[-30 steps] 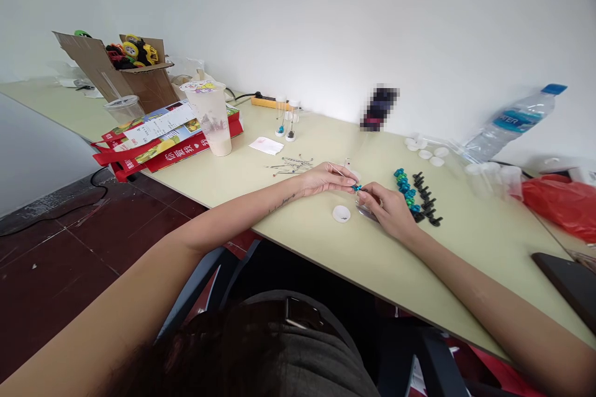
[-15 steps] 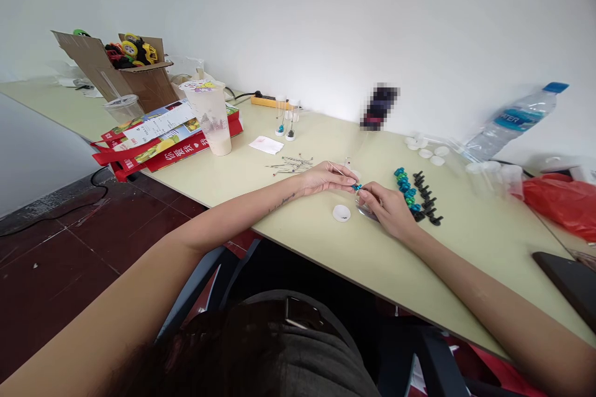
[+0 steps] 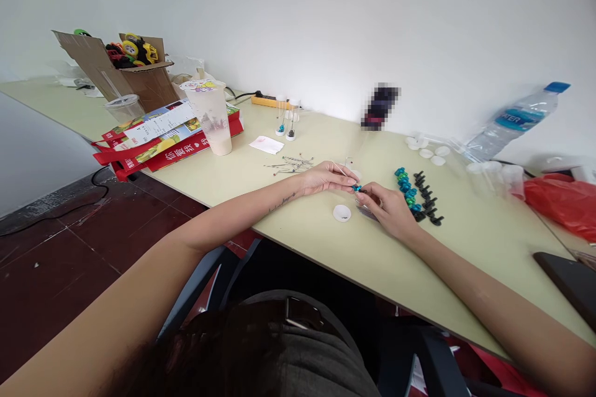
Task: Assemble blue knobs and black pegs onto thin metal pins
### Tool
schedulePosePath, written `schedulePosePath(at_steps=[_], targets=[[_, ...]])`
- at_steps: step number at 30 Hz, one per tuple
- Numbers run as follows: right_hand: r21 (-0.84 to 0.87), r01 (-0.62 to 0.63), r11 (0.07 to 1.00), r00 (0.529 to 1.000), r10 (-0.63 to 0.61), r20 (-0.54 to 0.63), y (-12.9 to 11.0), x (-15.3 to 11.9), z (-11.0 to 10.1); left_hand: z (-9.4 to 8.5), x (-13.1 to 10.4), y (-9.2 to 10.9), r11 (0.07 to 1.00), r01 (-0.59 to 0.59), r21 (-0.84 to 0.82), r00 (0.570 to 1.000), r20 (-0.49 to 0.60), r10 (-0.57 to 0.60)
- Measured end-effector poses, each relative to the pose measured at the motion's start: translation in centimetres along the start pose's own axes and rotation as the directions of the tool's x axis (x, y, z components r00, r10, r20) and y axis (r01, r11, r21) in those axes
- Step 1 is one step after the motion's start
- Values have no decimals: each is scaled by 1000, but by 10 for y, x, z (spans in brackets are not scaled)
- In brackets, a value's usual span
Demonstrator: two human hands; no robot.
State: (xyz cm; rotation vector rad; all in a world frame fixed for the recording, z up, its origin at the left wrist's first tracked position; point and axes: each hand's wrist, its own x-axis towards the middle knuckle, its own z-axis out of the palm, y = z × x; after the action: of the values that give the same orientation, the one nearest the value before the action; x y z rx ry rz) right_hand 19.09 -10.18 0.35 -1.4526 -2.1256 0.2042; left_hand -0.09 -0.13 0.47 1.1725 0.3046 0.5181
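My left hand (image 3: 327,178) is closed in a pinch on a small blue piece (image 3: 356,188), with a thin pale stick (image 3: 341,170) rising from the same fingers. My right hand (image 3: 385,206) meets it from the right, its thumb and fingertips pinched at the blue piece; whether they also hold something smaller is too fine to see. Just below the fingers lies a small white round dish (image 3: 341,213) with tiny dark bits in it. A clear, flat item (image 3: 367,213) is partly covered by my right hand. Right of that hand stand rows of blue-green pieces (image 3: 406,189) and black pieces (image 3: 427,198).
Several thin pins (image 3: 291,165) lie scattered left of my hands. Behind them stand clear tubes (image 3: 280,121) and a folded paper (image 3: 266,144). A drink cup (image 3: 212,121), red bag (image 3: 181,152) and cardboard box (image 3: 144,87) are at left; a water bottle (image 3: 516,121) leans at right.
Both hands stay nearly in place over the table. The fingers of my right hand have shifted slightly at the blue piece, and the pale stick is tilted a little differently.
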Motion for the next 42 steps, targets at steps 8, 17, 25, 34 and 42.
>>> schedulePosePath(at_steps=[8, 17, 25, 34, 42], targets=[[4, -8, 1000, 1000, 8, 4, 0, -1, 0, -2, 2, -2, 1000, -13, -3, 1000, 19, 13], [-2, 15, 1000, 1000, -15, 17, -2, 0, -1, -2, 1, -2, 1000, -10, 13, 1000, 1, 10], [4, 19, 1000, 1000, -19, 20, -2, 0, -1, 0, 0, 0, 1000, 11, 11, 1000, -16, -10], [-6, 19, 1000, 1000, -19, 20, -1, 1, -1, -1, 1, -1, 1000, 1, 0, 1000, -3, -1], [-11, 6, 1000, 999, -6, 32, -2, 0, -1, 0, 0, 1, 1000, 13, -2, 1000, -10, -13]])
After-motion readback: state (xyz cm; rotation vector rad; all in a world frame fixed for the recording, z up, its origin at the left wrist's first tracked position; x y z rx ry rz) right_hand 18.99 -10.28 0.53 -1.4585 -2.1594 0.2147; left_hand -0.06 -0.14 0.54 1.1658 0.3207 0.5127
